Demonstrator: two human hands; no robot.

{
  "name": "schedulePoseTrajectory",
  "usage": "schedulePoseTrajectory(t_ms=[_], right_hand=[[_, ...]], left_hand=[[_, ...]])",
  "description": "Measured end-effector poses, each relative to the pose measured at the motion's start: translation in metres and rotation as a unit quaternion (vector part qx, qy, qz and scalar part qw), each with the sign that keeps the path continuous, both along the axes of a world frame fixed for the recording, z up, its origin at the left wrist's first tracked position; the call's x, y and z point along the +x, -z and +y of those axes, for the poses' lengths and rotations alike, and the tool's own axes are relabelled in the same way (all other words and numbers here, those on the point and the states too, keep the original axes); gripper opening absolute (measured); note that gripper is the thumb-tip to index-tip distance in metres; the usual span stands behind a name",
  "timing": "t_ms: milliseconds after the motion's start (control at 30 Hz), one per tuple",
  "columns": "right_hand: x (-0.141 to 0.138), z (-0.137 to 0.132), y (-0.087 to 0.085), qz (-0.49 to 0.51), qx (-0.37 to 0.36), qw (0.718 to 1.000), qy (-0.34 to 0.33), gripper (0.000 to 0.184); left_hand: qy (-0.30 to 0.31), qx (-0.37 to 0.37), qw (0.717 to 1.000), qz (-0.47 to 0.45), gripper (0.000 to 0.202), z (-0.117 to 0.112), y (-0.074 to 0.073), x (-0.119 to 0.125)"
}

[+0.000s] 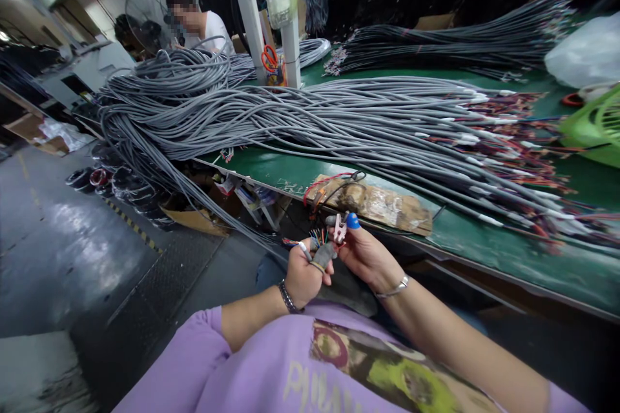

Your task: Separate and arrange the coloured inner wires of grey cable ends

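My left hand [303,277] is closed around the end of a grey cable [305,250], from which several thin coloured wires [318,239] fan out. A grey finger cot [323,255] covers its thumb. Close beside it, my right hand [368,258] pinches a small pale pink clip-like tool [340,230] near the wire tips. One of its digits wears a blue cover [353,221]. Whether the tool touches a wire is too small to tell. Both hands are just off the bench's front edge, above my lap.
A large bundle of grey cables [271,110] lies along the green bench [271,168], stripped ends at right. Near the edge sits a taped wooden block [382,204] with red and black leads. Behind are dark cables [436,45], a post [247,13] and a seated person [213,29].
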State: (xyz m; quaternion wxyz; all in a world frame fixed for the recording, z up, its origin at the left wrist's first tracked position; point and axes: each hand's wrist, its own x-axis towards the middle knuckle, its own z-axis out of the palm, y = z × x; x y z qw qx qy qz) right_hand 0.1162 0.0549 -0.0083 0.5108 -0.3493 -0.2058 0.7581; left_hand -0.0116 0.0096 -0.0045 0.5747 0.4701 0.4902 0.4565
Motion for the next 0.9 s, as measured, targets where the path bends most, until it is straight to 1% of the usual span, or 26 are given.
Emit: schedulePoseTrajectory(t_ms=[100,267,333,400,467,533,633,733,833,900], right_hand=[[-0.003,-0.001,-0.001,0.01,-0.008,1.0,0.013,0.042],[-0.003,-0.005,-0.002,0.019,-0.024,1.0,-0.003,0.048],[0.002,-0.009,-0.002,0.021,-0.022,0.999,-0.024,0.05],[0.008,-0.013,-0.001,0.016,-0.016,0.998,-0.064,0.052],[0.014,-0.019,0.0,-0.005,-0.003,0.994,-0.107,0.049],[0.018,-0.025,0.002,-0.038,0.017,0.991,-0.131,0.042],[0.019,-0.032,0.004,-0.09,0.05,0.988,-0.114,0.034],[0.016,-0.034,0.004,-0.121,0.079,0.986,-0.086,0.034],[0.015,-0.035,0.003,-0.145,0.098,0.979,-0.106,0.035],[0.014,-0.035,0.003,-0.168,0.1,0.975,-0.107,0.036]], left_hand=[[0.008,0.004,1.0,0.008,0.047,0.0,0.001,0.0],[0.008,0.007,1.0,0.004,0.043,-0.001,0.003,-0.001],[0.01,0.004,1.0,0.001,0.043,-0.002,0.002,-0.003],[0.011,-0.002,1.0,0.003,0.043,-0.004,0.002,-0.005],[0.015,-0.007,1.0,0.005,0.043,-0.007,0.002,-0.006],[0.018,-0.007,1.0,0.01,0.044,-0.008,0.002,-0.007],[0.023,-0.006,1.0,0.019,0.045,-0.01,0.003,-0.008],[0.054,-0.009,0.998,0.016,0.045,-0.01,0.004,-0.009],[0.111,-0.016,0.994,0.021,0.042,-0.01,0.005,-0.011],[0.128,-0.018,0.991,0.025,0.041,-0.01,0.006,-0.012]])
